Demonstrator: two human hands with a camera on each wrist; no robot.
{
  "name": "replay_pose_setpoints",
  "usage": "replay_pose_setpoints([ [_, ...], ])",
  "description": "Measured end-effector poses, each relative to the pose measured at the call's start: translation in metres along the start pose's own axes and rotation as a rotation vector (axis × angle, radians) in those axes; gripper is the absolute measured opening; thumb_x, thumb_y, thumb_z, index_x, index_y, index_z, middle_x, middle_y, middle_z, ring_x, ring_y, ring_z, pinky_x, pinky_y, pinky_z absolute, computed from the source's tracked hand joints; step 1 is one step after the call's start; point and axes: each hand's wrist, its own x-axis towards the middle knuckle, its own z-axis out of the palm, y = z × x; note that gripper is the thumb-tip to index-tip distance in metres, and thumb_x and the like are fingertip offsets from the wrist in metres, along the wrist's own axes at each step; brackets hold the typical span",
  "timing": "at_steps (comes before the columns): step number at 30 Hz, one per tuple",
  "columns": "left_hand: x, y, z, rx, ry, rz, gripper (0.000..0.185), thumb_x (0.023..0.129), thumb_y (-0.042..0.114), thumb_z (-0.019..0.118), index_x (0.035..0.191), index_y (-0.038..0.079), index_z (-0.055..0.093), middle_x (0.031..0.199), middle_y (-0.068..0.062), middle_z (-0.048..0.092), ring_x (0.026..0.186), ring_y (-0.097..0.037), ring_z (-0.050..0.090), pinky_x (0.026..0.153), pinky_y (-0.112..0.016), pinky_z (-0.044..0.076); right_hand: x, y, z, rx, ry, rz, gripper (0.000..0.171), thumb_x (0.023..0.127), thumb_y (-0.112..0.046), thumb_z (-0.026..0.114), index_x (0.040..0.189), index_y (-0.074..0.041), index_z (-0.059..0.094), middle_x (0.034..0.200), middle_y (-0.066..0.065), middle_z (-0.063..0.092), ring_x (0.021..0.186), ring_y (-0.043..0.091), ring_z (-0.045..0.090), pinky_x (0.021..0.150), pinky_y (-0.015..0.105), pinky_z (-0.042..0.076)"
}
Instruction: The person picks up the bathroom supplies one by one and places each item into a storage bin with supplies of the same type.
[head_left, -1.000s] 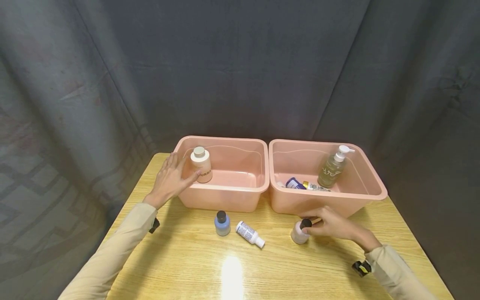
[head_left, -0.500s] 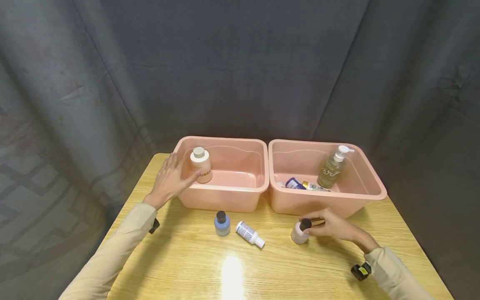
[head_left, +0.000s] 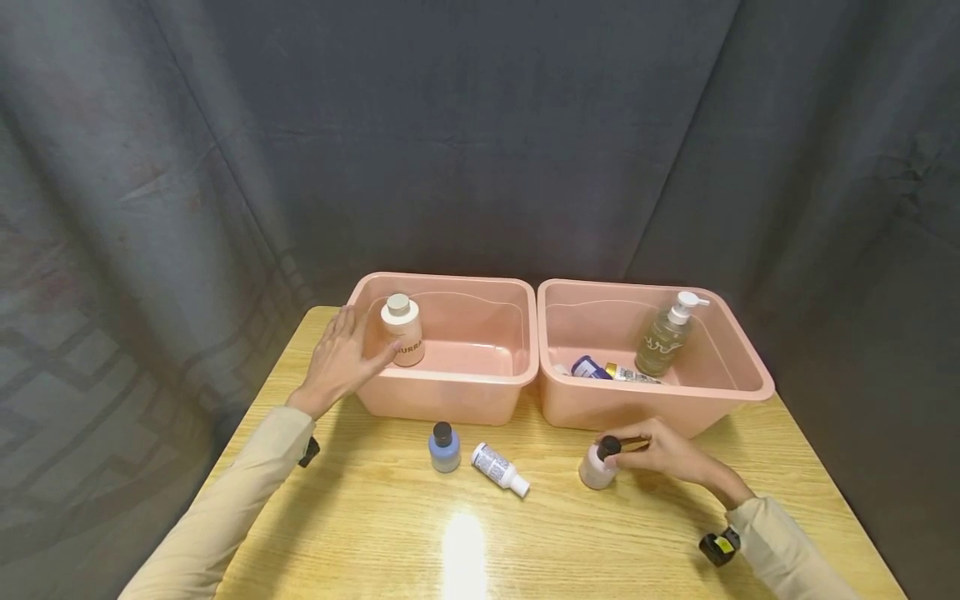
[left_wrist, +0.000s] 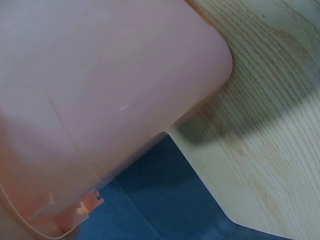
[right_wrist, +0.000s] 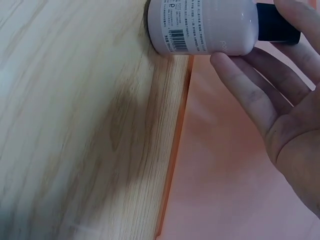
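In the head view my right hand (head_left: 654,451) pinches the black cap of a pale pink bottle (head_left: 596,472) that stands on the wooden table (head_left: 465,533), in front of the right pink bin (head_left: 622,408). The right wrist view shows the pale pink bottle (right_wrist: 205,27) with my fingers (right_wrist: 235,75) against its side and cap. My left hand (head_left: 339,357) rests with straight fingers on the left corner of the left pink bin (head_left: 450,398), its thumb near a white bottle (head_left: 402,333) with a beige cap inside. The left wrist view shows only the bin wall (left_wrist: 100,100) and the table (left_wrist: 270,125).
A small blue bottle (head_left: 444,448) stands and a white bottle (head_left: 499,468) lies on the table in front of the left bin. The right bin holds a pump bottle (head_left: 664,335) and small tubes (head_left: 603,369). A dark curtain hangs behind; the table ends just left of my left hand.
My right hand has nudged the pale pink bottle slightly left and my right forearm has drawn back a little. The left hand has not moved.
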Motion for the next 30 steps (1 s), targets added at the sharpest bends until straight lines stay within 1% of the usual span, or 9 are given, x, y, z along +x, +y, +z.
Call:
replay_pose_setpoints([
  [3,0.0,0.0,0.0,0.0,-0.003,-0.003,0.1,0.089,0.071,0.049,0.154,-0.001,0.027,0.157,-0.033,0.015,0.147,-0.043,0.011,0.119,-0.054,0.012,0.001,-0.001,0.001,0.023,-0.003,0.012,0.025,0.092,-0.009,0.07,0.117,-0.007,0.072,0.109,0.003,0.073,0.097,0.016,0.07,0.08,0.034,0.058],
  [5,0.0,0.001,-0.001,-0.002,-0.008,-0.005,0.1,0.089,0.071,0.049,0.154,-0.002,0.027,0.158,-0.033,0.015,0.148,-0.043,0.01,0.119,-0.053,0.011,0.001,-0.003,0.001,0.035,-0.001,0.023,0.025,0.092,-0.009,0.071,0.117,-0.007,0.072,0.109,0.003,0.073,0.097,0.016,0.07,0.081,0.033,0.058],
  [11,0.001,0.003,-0.001,0.002,-0.027,-0.012,0.1,0.09,0.069,0.049,0.153,-0.005,0.025,0.157,-0.033,0.013,0.148,-0.043,0.008,0.119,-0.053,0.011,0.002,-0.012,-0.001,0.019,0.006,0.023,0.026,0.092,-0.01,0.071,0.117,-0.005,0.071,0.108,0.002,0.073,0.095,0.015,0.07,0.08,0.033,0.058],
  [14,0.001,0.003,-0.002,-0.003,-0.041,-0.012,0.101,0.09,0.07,0.048,0.154,-0.005,0.022,0.158,-0.033,0.012,0.148,-0.043,0.008,0.119,-0.054,0.01,0.002,-0.018,-0.003,0.013,0.005,0.01,0.027,0.091,-0.009,0.071,0.118,-0.006,0.071,0.108,0.003,0.073,0.094,0.016,0.07,0.078,0.032,0.058],
  [19,0.0,0.002,-0.005,-0.008,-0.091,-0.003,0.105,0.09,0.073,0.045,0.156,-0.003,0.017,0.159,-0.033,0.006,0.148,-0.043,0.004,0.119,-0.054,0.007,0.005,-0.027,-0.006,-0.005,0.01,-0.014,0.029,0.091,-0.009,0.071,0.12,-0.006,0.07,0.112,0.003,0.072,0.096,0.015,0.069,0.079,0.032,0.058],
  [24,-0.002,-0.002,-0.012,-0.008,-0.147,0.03,0.105,0.091,0.071,0.046,0.155,-0.006,0.014,0.159,-0.033,0.004,0.148,-0.042,0.001,0.119,-0.052,0.005,0.008,-0.035,-0.007,-0.01,0.015,-0.02,0.03,0.092,-0.01,0.071,0.121,-0.004,0.07,0.113,0.003,0.072,0.096,0.015,0.069,0.079,0.033,0.058],
  [26,-0.003,-0.003,-0.014,-0.013,-0.169,0.045,0.104,0.091,0.069,0.047,0.156,-0.003,0.011,0.158,-0.033,0.003,0.148,-0.042,0.0,0.119,-0.052,0.004,0.008,-0.038,-0.008,-0.006,0.013,-0.025,0.03,0.092,-0.009,0.071,0.121,-0.003,0.07,0.112,0.004,0.073,0.095,0.015,0.069,0.078,0.033,0.058],
  [30,-0.005,-0.005,-0.017,-0.021,-0.194,0.053,0.101,0.091,0.069,0.048,0.16,0.01,0.004,0.159,-0.031,0.0,0.148,-0.04,-0.003,0.119,-0.053,0.004,0.008,-0.044,-0.01,-0.006,0.01,-0.041,0.03,0.092,-0.007,0.07,0.121,-0.002,0.069,0.112,0.006,0.073,0.094,0.018,0.07,0.078,0.034,0.058],
])
